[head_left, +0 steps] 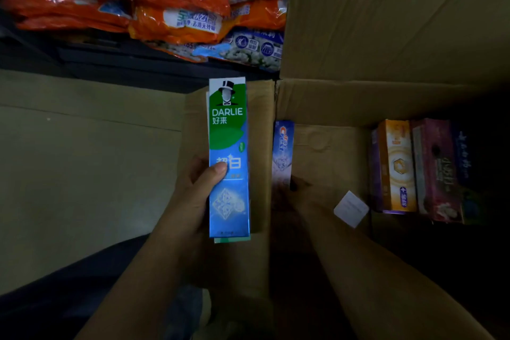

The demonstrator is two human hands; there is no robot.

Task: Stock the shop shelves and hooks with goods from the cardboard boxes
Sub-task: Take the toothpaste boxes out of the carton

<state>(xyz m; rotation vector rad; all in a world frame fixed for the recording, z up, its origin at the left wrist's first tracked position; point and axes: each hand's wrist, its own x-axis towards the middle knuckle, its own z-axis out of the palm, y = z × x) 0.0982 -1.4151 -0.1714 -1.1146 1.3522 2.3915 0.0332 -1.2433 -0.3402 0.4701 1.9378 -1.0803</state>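
My left hand (197, 190) grips a stack of Darlie toothpaste boxes (228, 152), green and blue, held upright above the left wall of the open cardboard box (325, 102). My thumb lies across the front box. My right hand (299, 196) reaches down into the dark box and holds the lower end of a Crest toothpaste box (283, 152) that stands against the box's left wall. The fingers of my right hand are hard to make out in the shadow.
Several toothpaste boxes (414, 168), orange, pink and purple, stand at the right inside the cardboard box. A white paper slip (351, 208) lies on its floor. Orange detergent bags (143, 0) fill the shelf above. The beige floor (82, 160) is at the left.
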